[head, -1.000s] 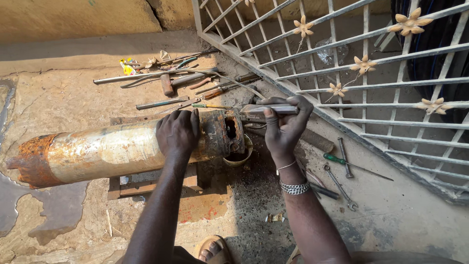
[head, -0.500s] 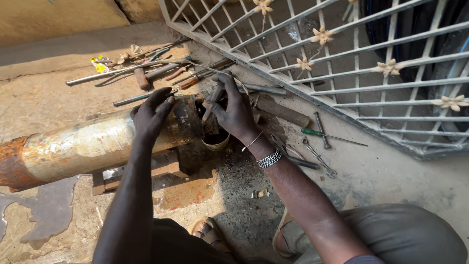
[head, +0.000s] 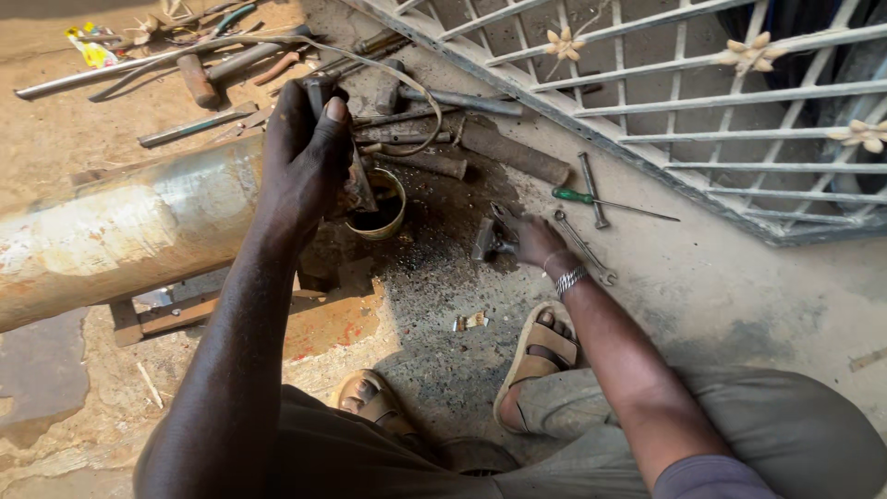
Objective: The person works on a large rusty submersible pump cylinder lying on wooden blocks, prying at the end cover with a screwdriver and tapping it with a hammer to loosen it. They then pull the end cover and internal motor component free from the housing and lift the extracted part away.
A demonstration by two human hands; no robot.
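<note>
Nearest the bottom of the frame are your sandalled feet (head: 540,356) on the gritty concrete floor (head: 721,286), with a small scrap of pale debris (head: 471,321) lying just ahead of them. Right of centre, your right hand (head: 528,238) is down on the floor, its fingers closed around a small dark metal hammer head (head: 487,240); a beaded metal bracelet (head: 570,279) sits at the wrist. That piece looks dense and hard, unlikely to bend or slip much, and is best taken around its middle as you have it. Just beyond the hand lie a steel spanner (head: 584,248), a green-handled screwdriver (head: 601,200) and a short metal rod (head: 592,188). Left of centre, your left hand (head: 305,152) is wrapped around the end fitting of the long rusty steel cylinder (head: 129,231), thumb raised, gripping a dark metal part there; exactly what it clasps is hidden by the fingers. The cylinder rests on a low metal frame (head: 176,314) and looks very heavy and rigid, so steady it rather than lift it. A small round tin with dark contents (head: 381,205) stands touching that end. Farther off, at upper left, rods, pipes and a wooden-handled hammer (head: 198,79) lie scattered, and a white barred metal gate with flower ornaments (head: 665,83) fills the upper right.
</note>
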